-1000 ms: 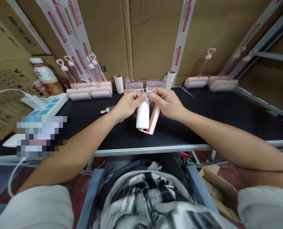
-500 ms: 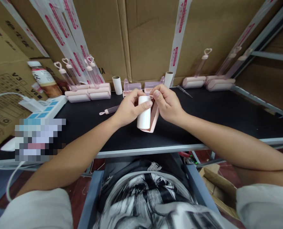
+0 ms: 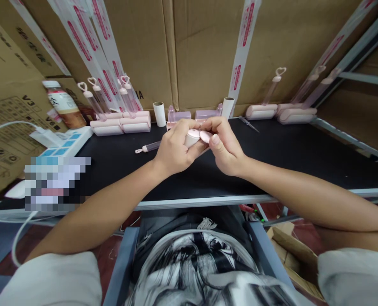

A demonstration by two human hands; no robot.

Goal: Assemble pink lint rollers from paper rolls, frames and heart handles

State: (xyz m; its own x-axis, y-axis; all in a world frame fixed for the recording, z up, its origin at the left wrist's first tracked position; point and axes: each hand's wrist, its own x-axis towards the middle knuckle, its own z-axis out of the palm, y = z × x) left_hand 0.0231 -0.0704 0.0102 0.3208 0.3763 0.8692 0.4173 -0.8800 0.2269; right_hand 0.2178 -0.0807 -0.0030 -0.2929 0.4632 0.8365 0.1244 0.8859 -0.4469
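Observation:
Both hands meet over the table around a lint roller with a white sticky roll (image 3: 192,140), its round pink end facing me. My left hand (image 3: 177,148) is closed around the roll from the left. My right hand (image 3: 226,146) grips the pink rounded part (image 3: 206,136) beside the roll, thumb near its edge. Fingers hide most of the roller's far side. Just left of my left hand lies a clear handle with a pink loop (image 3: 149,147).
Finished-looking pink lint rollers with heart-topped handles stand at the back left (image 3: 134,122) and back right (image 3: 261,111). Two white tubes, one a cardboard-cored tube (image 3: 159,114), flank lilac parts (image 3: 208,114). A screwdriver (image 3: 248,123), drink bottle (image 3: 64,104) and power strip (image 3: 69,142) are also there.
The roll has tipped from upright to end-on toward me. My left hand has wrapped further around it, and my right hand has moved from its top to the pink part beside it.

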